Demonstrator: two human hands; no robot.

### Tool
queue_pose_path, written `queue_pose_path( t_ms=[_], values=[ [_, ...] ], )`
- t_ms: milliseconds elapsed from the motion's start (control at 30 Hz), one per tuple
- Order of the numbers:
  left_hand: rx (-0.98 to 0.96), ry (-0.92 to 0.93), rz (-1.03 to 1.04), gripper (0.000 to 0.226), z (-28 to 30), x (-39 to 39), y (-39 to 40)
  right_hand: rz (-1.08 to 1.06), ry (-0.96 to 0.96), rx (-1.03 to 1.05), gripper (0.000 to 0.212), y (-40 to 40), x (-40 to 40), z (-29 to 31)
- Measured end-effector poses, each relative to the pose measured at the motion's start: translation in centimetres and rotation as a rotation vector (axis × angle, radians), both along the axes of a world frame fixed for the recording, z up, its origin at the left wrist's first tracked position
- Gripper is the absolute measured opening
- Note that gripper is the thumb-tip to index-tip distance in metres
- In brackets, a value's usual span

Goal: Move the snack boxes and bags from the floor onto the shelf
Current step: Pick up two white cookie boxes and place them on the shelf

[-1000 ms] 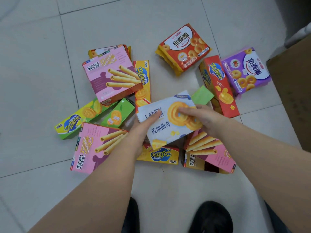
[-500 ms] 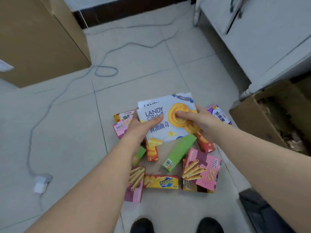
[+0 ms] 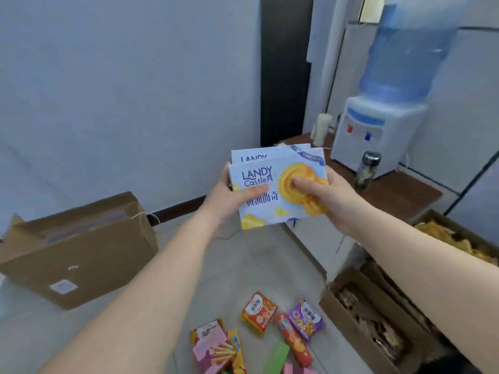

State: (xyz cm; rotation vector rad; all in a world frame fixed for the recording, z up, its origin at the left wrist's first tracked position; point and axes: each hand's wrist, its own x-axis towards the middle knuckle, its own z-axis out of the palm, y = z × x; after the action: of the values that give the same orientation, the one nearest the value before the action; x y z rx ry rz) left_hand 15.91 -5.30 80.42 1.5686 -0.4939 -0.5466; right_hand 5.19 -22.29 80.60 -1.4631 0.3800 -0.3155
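Two stacked white-and-blue cookie boxes (image 3: 272, 209) are held up in front of me at chest height. My left hand (image 3: 229, 201) grips their left edge with the thumb on the front. My right hand (image 3: 329, 201) grips the right side, thumb pressed on the printed cookie. Down on the floor lie more snacks: an orange bag (image 3: 258, 313), a purple bag (image 3: 306, 319), a red box (image 3: 294, 340), a pink box (image 3: 213, 349) and a green box (image 3: 275, 359).
A brown counter (image 3: 405, 193) at the right carries a water dispenser (image 3: 378, 125) and a glass jar (image 3: 367, 170). A shut cardboard box (image 3: 78, 249) stands at left. Open cardboard boxes (image 3: 378, 327) with contents sit at lower right.
Both hands have lifted the two cookie boxes from the floor pile to chest height, and my view has swung up from the floor to the wall and counter.
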Motion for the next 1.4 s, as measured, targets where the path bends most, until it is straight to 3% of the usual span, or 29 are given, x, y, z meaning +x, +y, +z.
queue_pose_path(
  t_ms=[133,267,400,800,900,1167,1400],
  values=[
    [-0.134,-0.153,-0.14,0.053,10.4,-2.7,-0.8,-0.08,-0.134,-0.105,0.064,0.5,-4.7,10.3],
    [-0.246,-0.292,-0.288,0.055,17.4,-5.8,-2.3,-0.284,-0.227,-0.18,0.057,1.5,-10.6,16.6],
    [-0.313,-0.353,-0.448,0.06,21.7,-10.3,-4.3,-0.492,-0.259,-0.257,0.074,2.1,-17.5,20.1],
    [-0.368,-0.292,-0.896,0.095,26.2,-32.2,-14.0,-1.035,-0.271,-0.438,0.077,1.7,-42.6,24.5],
    [-0.382,-0.264,-1.006,0.095,26.8,-38.8,-16.1,-1.13,-0.269,-0.467,0.067,1.9,-49.1,24.9],
    [-0.384,-0.211,-1.219,0.09,27.3,-56.0,-20.3,-1.322,-0.212,-0.452,0.08,2.1,-65.7,25.4],
    [-0.376,-0.189,-1.33,0.082,27.2,-67.5,-24.1,-1.401,-0.146,-0.426,0.068,0.4,-76.7,25.4]
  ],
)
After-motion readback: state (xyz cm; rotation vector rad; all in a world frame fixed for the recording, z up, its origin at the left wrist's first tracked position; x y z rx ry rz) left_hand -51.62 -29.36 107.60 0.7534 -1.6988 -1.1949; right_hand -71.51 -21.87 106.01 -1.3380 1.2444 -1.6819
